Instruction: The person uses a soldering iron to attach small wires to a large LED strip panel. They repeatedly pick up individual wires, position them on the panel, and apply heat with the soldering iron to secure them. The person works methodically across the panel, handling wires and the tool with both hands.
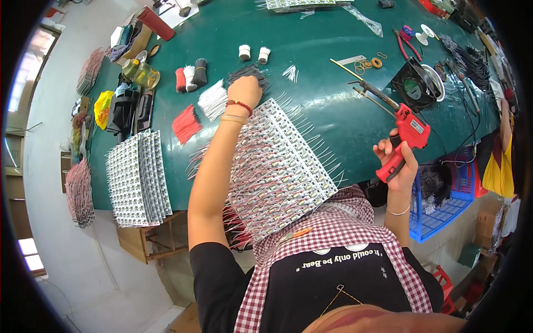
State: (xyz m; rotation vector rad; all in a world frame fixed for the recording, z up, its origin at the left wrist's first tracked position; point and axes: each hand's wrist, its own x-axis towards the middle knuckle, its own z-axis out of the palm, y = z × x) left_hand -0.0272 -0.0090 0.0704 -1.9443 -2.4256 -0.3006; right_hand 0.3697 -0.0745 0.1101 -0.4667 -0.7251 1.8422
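My left hand (245, 92) reaches over a pile of dark wires (256, 73); it looks closed, its fingertips hidden among them. In my right hand (407, 169) is a red soldering gun (410, 129), its tip pointing up and left over the table. Beneath my left forearm and against my apron lies a sheet of small white circuit boards (302, 166). Red and white wires stand out from its rows, and pale wires stick out past its right edge. Cut white wires (212, 100) and cut red wires (187, 124) lie in piles left of my left hand.
More white board sheets (136, 180) stand stacked at the left table edge. Bundled wires (190, 77) and two white bundles (244, 53) sit farther back. At right are a black fan (413, 86), red-handled pliers (407, 44), a solder spool (425, 34) and a blue basket (444, 205).
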